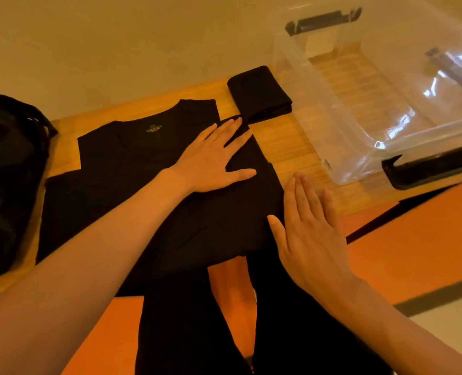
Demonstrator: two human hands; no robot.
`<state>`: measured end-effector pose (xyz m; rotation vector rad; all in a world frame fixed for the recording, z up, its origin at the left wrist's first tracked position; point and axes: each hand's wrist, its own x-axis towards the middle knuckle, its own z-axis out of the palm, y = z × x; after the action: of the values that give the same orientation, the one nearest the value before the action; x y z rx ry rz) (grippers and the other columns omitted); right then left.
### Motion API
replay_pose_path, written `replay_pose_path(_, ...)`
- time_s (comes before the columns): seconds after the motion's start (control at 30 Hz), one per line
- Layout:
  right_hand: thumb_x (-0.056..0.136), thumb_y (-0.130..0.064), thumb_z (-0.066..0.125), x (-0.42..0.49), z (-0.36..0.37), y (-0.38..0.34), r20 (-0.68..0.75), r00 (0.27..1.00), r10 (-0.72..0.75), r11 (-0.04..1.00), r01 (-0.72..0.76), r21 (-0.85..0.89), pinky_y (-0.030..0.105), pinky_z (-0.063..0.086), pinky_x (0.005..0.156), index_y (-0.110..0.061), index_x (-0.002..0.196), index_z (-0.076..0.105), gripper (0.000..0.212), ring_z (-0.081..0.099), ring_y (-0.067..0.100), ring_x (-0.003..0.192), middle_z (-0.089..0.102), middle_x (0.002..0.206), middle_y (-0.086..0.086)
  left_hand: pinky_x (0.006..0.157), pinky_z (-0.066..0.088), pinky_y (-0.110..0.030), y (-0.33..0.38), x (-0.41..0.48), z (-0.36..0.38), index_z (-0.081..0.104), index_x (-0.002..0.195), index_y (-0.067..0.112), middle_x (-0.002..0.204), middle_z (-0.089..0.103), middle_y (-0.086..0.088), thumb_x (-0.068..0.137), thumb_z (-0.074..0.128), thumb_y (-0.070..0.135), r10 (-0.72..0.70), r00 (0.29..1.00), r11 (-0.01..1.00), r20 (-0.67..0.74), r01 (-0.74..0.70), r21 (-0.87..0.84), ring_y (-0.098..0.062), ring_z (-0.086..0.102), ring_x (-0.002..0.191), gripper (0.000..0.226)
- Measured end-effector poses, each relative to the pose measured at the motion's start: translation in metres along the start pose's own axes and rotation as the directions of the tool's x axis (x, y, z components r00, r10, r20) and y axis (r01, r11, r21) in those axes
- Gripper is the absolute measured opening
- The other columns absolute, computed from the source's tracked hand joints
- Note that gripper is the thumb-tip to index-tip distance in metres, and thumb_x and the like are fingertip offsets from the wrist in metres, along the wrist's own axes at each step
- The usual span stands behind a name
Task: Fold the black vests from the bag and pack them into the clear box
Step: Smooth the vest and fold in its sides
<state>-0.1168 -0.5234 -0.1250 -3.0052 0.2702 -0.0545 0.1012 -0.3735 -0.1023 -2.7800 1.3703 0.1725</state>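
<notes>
Since one folded vest already sits on the table and the clear box shows nothing black inside that we can see, we reckon we're early on: mid-fold on another vest, nothing packed yet. It lies flat, neck label up, neckline toward eleven o'clock.

Our left hand lies flat on the right part of it, fingers straight and spread, pressing the cloth down, not gripping. Our right hand is flat too, fingers together, at about five o'clock from the left one, along the garment's right edge. Its thumb touches the fabric and it grasps nothing.

The folded one is at one o'clock from the left hand, just beside the box at two o'clock; the bag is off at nine. Next up, probably: smooth this edge, bring the far side in, then fold up from the hem — keeping the edges lined up.
</notes>
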Motion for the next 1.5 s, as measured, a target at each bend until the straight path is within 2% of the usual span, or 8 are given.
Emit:
replay_pose_path(0.23, 0.103, -0.054, 0.005, 0.012, -0.019, -0.007, -0.026, 0.999, -0.031, 0.991, 0.034, 0.129, 0.045, 0.002, 0.127, -0.006, 0.161, 0.002, 0.074, -0.008, 0.021, 0.156, 0.0, 0.169, 0.011, 0.128, 0.0, -0.041, 0.008, -0.012, -0.005, 0.012, 0.163, 0.025, 0.171, 0.002, -0.003, 0.095, 0.014, 0.075, -0.03, 0.989, 0.999, -0.142, 0.024, -0.043, -0.016, -0.006, 0.157, 0.084)
replay_pose_path(0.53, 0.104, -0.058, 0.004, 0.015, -0.002, -0.007, 0.02, 0.991, -0.13, 0.991, 0.13, -0.024, 0.049, 0.012, 0.126, -0.004, 0.16, 0.01, 0.079, -0.004, 0.023, 0.156, 0.003, 0.169, 0.013, 0.128, 0.002, -0.043, -0.001, -0.003, 0.006, 0.002, 0.163, 0.03, 0.171, -0.004, 0.0, 0.095, 0.007, 0.074, -0.02, 0.999, 1.0, -0.046, 0.019, -0.023, -0.014, -0.007, 0.157, 0.081)
replay_pose_path(0.67, 0.1, -0.059, -0.002, 0.023, -0.019, -0.013, 0.041, 0.993, -0.107, 0.994, 0.105, 0.032, 0.045, 0.001, 0.127, -0.009, 0.161, 0.006, 0.079, -0.01, 0.023, 0.156, -0.002, 0.169, 0.011, 0.128, 0.002, -0.043, 0.001, -0.018, -0.01, 0.013, 0.163, 0.025, 0.171, 0.001, -0.003, 0.1, 0.014, 0.066, -0.061, 0.986, 0.983, -0.155, 0.033, -0.179, -0.018, -0.006, 0.157, 0.076)
replay_pose_path(0.77, 0.104, -0.054, 0.008, 0.052, -0.032, -0.034, -0.072, 0.985, -0.154, 0.985, 0.158, 0.065, 0.045, 0.003, 0.127, -0.013, 0.161, 0.012, 0.071, -0.002, 0.024, 0.156, 0.008, 0.168, 0.012, 0.128, -0.001, -0.041, 0.004, -0.066, -0.02, 0.015, 0.163, 0.021, 0.171, -0.002, -0.006, 0.103, 0.021, 0.061, -0.286, 0.92, 0.949, -0.269, 0.234, -0.211, -0.021, -0.007, 0.157, 0.072)
replay_pose_path(0.97, 0.1, -0.061, 0.002, 0.13, -0.015, -0.069, 0.067, 0.968, -0.241, 0.97, 0.243, -0.025, 0.045, -0.001, 0.127, -0.017, 0.162, 0.0, 0.076, -0.008, 0.024, 0.156, -0.001, 0.169, 0.012, 0.127, -0.005, -0.043, -0.021, -0.184, 0.005, 0.0, 0.163, 0.027, 0.17, -0.014, -0.005, 0.098, 0.01, 0.069, -0.701, 0.711, 0.71, -0.053, 0.691, -0.133, -0.023, -0.016, 0.155, 0.078)
replay_pose_path(1.3, 0.093, -0.068, 0.002, 0.134, -0.013, -0.056, 0.129, 0.989, -0.077, 0.992, 0.089, -0.094, 0.05, 0.006, 0.126, -0.009, 0.161, 0.01, 0.09, 0.0, 0.029, 0.156, 0.006, 0.168, 0.017, 0.126, 0.0, -0.037, -0.07, -0.238, 0.021, 0.003, 0.164, 0.024, 0.17, -0.01, -0.007, 0.087, 0.006, 0.079, -0.806, 0.59, 0.579, 0.039, 0.801, -0.149, -0.019, -0.011, 0.157, 0.095)
replay_pose_path(1.4, 0.103, -0.057, 0.018, 0.129, -0.03, -0.102, -0.052, 0.961, -0.271, 0.958, 0.264, -0.113, 0.051, 0.011, 0.125, -0.006, 0.157, 0.025, 0.075, 0.014, 0.032, 0.154, 0.023, 0.164, 0.021, 0.126, -0.001, -0.039, -0.051, -0.235, 0.01, 0.01, 0.163, 0.019, 0.17, -0.004, -0.01, 0.095, 0.004, 0.077, -0.76, 0.641, 0.65, -0.108, 0.75, -0.128, -0.023, -0.008, 0.157, 0.09)
replay_pose_path(1.5, 0.105, -0.05, 0.017, 0.146, -0.027, -0.166, -0.002, 0.884, -0.467, 0.884, 0.467, -0.04, 0.045, 0.002, 0.126, -0.012, 0.161, 0.015, 0.068, 0.001, 0.027, 0.156, 0.009, 0.168, 0.014, 0.126, -0.004, -0.04, -0.024, -0.232, 0.011, 0.006, 0.163, 0.02, 0.17, -0.006, -0.012, 0.093, 0.004, 0.076, -0.737, 0.664, 0.675, -0.124, 0.729, -0.111, -0.025, -0.011, 0.156, 0.09)
